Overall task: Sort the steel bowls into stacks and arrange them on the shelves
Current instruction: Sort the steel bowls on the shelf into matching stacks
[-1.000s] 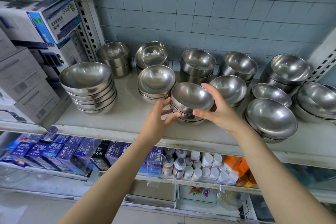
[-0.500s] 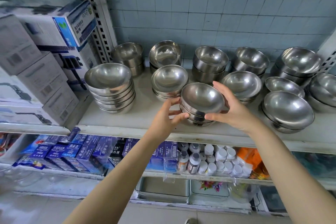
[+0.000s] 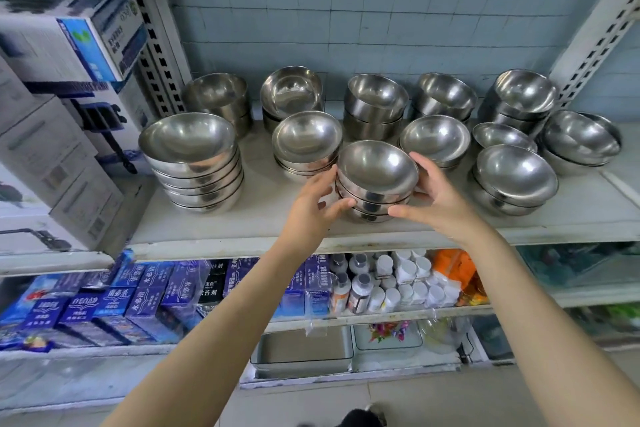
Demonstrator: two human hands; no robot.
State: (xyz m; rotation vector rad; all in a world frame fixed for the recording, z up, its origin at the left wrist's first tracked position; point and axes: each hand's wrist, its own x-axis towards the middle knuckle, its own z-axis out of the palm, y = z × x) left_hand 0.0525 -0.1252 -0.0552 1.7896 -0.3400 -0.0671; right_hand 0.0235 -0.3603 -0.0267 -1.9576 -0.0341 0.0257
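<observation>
The small stack of bowls (image 3: 375, 184), three or four nested, sat near the front edge of the shelf (image 3: 263, 222), between the left grip (image 3: 311, 204) and the right grip (image 3: 436, 198). Both were curled round its sides, thumbs low at the front and fingers round the flanks. Whether its base rested on the shelf or was just clear of it could not be told. Thin polished steel like this was probably light and stiff, and would dent rather than break. It was likely slick, though, and nested bowls tend to slide on one another and tilt, as the top one already did. The safest hold seemed to be low on opposite sides, under the bottom bowl's curve, so that the whole stack was carried rather than the top rim alone. The shelf was a pale, worn board, probably smooth enough for a stack to be pushed along it. It was crowded. A tall stack (image 3: 194, 163) stood to the left, a lower stack (image 3: 306, 146) just behind the left grip, and another stack (image 3: 512, 180) near on the right, with more rows at the back against the tiled wall (image 3: 346, 10). Gaps between stacks were narrow, so any shift risked a clank against a neighbour. Cardboard boxes (image 3: 62, 135) filled the next bay, and cartons (image 3: 138, 298) and bottles (image 3: 381, 288) lined the shelf below.
</observation>
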